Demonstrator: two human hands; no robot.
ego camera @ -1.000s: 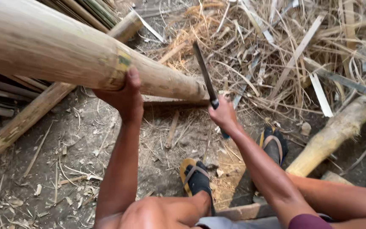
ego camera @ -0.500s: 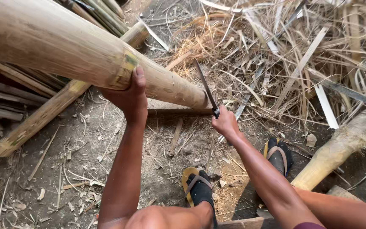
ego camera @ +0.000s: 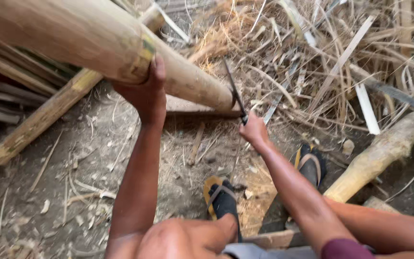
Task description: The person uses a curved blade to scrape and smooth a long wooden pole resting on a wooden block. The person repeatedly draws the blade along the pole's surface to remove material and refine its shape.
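**Two hands on a bamboo pole and a blade**

At nine o'clock we see a thinner bamboo pole (ego camera: 39,122) lying slantwise on the dirt floor (ego camera: 49,211), with more stalks stacked behind it at the left edge. Above it, running from ten o'clock down toward the centre, is the thick bamboo pole (ego camera: 87,38), its lower end resting on a flat wooden plank (ego camera: 192,108).

Our left hand (ego camera: 144,91) reaches up under this thick pole near its ringed node; the grip is curled partly round the underside, thumb against the surface, steadying it.

Just right of centre, our right hand (ego camera: 254,130) has its grip closed tight around the handle of a dark, narrow blade (ego camera: 232,91), which points up toward twelve o'clock and touches the end of the thick pole.

At six o'clock both feet wear sandals (ego camera: 224,199) with yellow soles and dark straps, planted on the dirt.

From one to three o'clock lies a heap of dry bamboo strips and shavings (ego camera: 331,57). At four o'clock a pale, peeled bamboo piece (ego camera: 379,153) lies aslant. The ground is bare earth strewn with chips and splinters.
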